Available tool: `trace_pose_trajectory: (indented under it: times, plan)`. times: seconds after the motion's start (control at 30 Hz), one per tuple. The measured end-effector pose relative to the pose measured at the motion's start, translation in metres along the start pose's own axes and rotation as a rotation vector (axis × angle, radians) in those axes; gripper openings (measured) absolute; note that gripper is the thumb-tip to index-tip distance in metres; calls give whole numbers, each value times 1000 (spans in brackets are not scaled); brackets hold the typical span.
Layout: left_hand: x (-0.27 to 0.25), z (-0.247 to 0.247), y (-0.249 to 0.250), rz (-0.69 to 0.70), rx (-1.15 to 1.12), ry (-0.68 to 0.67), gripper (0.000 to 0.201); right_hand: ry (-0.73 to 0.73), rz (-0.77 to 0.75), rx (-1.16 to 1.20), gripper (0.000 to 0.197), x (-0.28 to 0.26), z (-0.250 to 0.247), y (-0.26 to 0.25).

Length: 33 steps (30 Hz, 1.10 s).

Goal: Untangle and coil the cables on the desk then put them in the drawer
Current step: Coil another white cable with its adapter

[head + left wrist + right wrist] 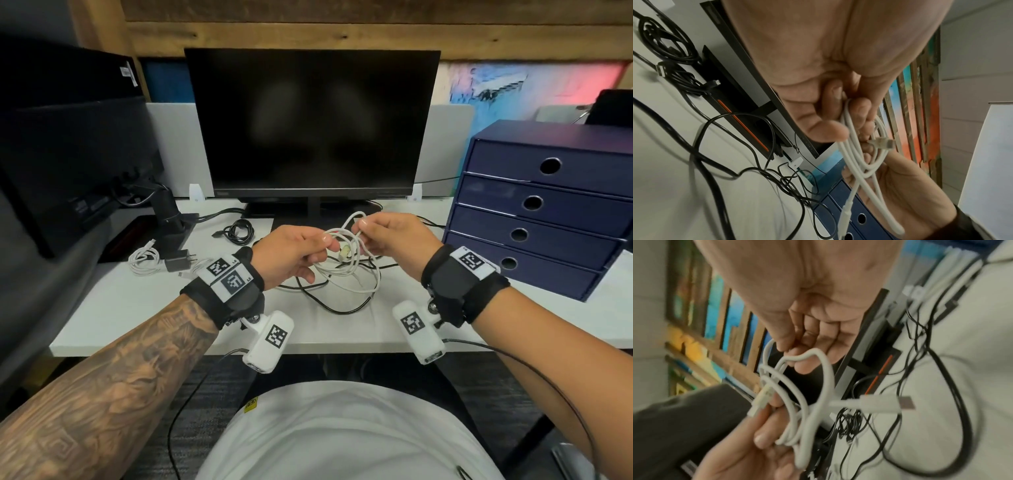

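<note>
A white cable (349, 263) hangs in several loose loops between the two hands, lifted above the middle of the desk (137, 308) in front of the monitor (311, 123). It is thin, smooth and round, with a pale connector (344, 253) dangling among the loops; the right wrist view shows a flat metal USB plug (906, 403) sticking out from the bundle, blurred. The left hand (291, 253) grips the gathered loops, its fingers (830, 129) curled round the strands and its thumb pressed on them. The right hand (394, 236) pinches one strand near the top of a loop between thumb and curled fingers (785, 340).

Under the hands, a tangle of thin black cables (329, 301) lies on the white desk, some running toward the far edge behind the monitor stand. To the far left of the hands sits a small coiled black cable (238, 231), and further left a coiled white cable (145, 260) beside a black plug adapter (180, 262). A navy drawer unit (537, 212) with four drawers, each with a round finger hole, stands on the right of the desk; all four look closed. A second dark screen (75, 144) on an arm occupies the left. Behind the desk run a grey divider panel (171, 144), wooden planks and a colourful painted wall.
</note>
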<state>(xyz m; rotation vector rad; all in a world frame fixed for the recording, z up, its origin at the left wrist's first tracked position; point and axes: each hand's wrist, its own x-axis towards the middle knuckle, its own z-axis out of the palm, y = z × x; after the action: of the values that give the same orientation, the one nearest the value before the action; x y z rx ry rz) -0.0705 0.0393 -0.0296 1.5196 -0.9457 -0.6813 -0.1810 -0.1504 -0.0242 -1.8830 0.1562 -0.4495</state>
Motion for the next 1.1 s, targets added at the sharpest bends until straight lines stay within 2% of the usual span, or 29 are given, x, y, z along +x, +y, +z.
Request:
trace_pose_trajectory:
  times: [0.13,0.23,0.3,0.33,0.43,0.53,0.6,0.67,0.73,0.83,0.97,1.03,1.1]
  plan:
    - [0,1,-2,45,19,86,25,-102,114,94,28,-3,7,3]
    - [3,4,-6,77,47,195,24,-153,184,238,40,-6,16,1]
    - [4,5,-8,102,75,248,23,-183,189,162,46,-6,22,-1]
    - [4,6,-8,114,83,267,23,-175,172,47,40,-7,24,-1]
    - [6,9,-7,121,51,323,23,-50,41,-293,10,-6,28,1]
    - [8,8,-6,104,-45,397,22,174,-194,-510,24,-3,27,6]
    - [9,3,-6,87,-102,442,21,302,-365,-647,19,-3,22,5]
    - [10,-6,-7,68,-142,471,20,316,-415,-759,20,-4,17,2]
    - [10,-15,-9,62,-157,469,20,289,-404,-759,23,-7,14,1]
    - [9,-18,-9,58,-114,385,21,273,-389,-653,21,-9,15,1]
    - [7,-4,-8,103,10,254,23,228,-310,-650,35,-6,24,3]
    - [7,-1,-7,109,42,220,22,241,-299,-706,43,-3,24,7]
    - [8,-3,-7,107,56,206,23,240,-271,-660,50,-1,22,9]
